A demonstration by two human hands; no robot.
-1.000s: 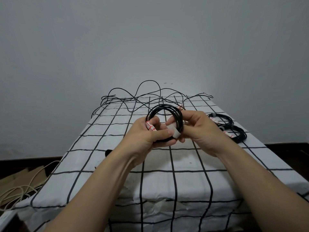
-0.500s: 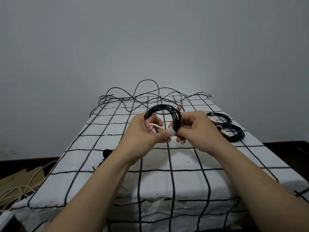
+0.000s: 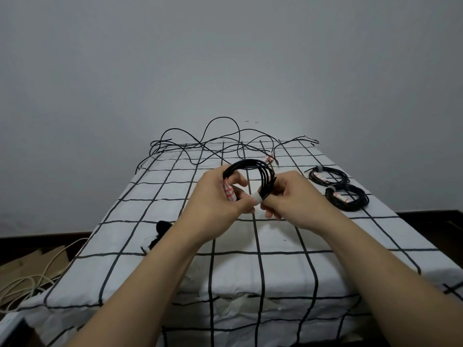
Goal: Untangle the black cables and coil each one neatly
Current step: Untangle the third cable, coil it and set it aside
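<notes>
Black cables lie loosely tangled (image 3: 225,146) at the far end of the white, black-gridded cloth surface (image 3: 275,236). A bound black coil (image 3: 338,171) and a second bound coil (image 3: 360,199) rest near its right edge. A third black cable coil (image 3: 265,179) stands upright above the middle, between both hands. The left hand (image 3: 215,201) grips its left side beside a red-marked white label (image 3: 230,192), which is unreadable. The right hand (image 3: 290,196) pinches the lower-right strands, where a white tie band (image 3: 256,197) sits against both thumbs, probably ready for fastening.

Coil (image 3: 250,163) lower arc hidden behind left grip (image 3: 219,200) and right grip (image 3: 292,200). Black item (image 3: 162,225) half behind left forearm (image 3: 155,271), can't identify. Beige cable (image 3: 25,284) cut by left edge. Tag (image 3: 230,194) print too small to read. Counter (image 3: 275,271) front runs off bottom edge.
</notes>
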